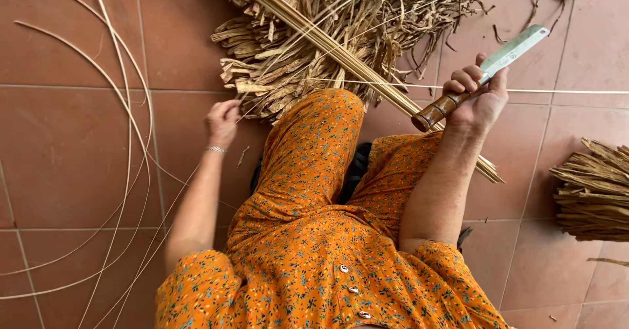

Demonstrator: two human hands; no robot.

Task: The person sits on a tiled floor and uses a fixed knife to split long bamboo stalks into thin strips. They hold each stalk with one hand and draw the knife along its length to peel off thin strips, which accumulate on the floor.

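Seated worker splitting a thin cane strip, viewed from above. The right hand (pixel 473 96) is closed in a full fist around the brown wooden handle of a broad-bladed knife (pixel 485 77); the pale blade points up and away from the body, raised above the tiled floor (pixel 78 158). The left hand (pixel 221 120) is lowered beside the raised knee, fingers curled together near the end of a fine pale strip (pixel 393 86) that runs level across the view, passing just at the knife hand and on toward the right edge; whether the fingertips actually pinch this strip or merely rest against it cannot be told at this size.

A bundle of straight split canes (pixel 327 44) lies diagonally under the right forearm, over a heap of dry brown shavings (pixel 288 67). Long finished strips (pixel 124 139) curve across the floor at left; a second pile of brown trimmings (pixel 593 188) sits at the right edge.

Judged practice for this step: keep the strip taut between both hands, hold the blade at a shallow angle with its edge directed away from the leg, and keep the left fingers well back from the cutting line, so that the strip comes off evenly.
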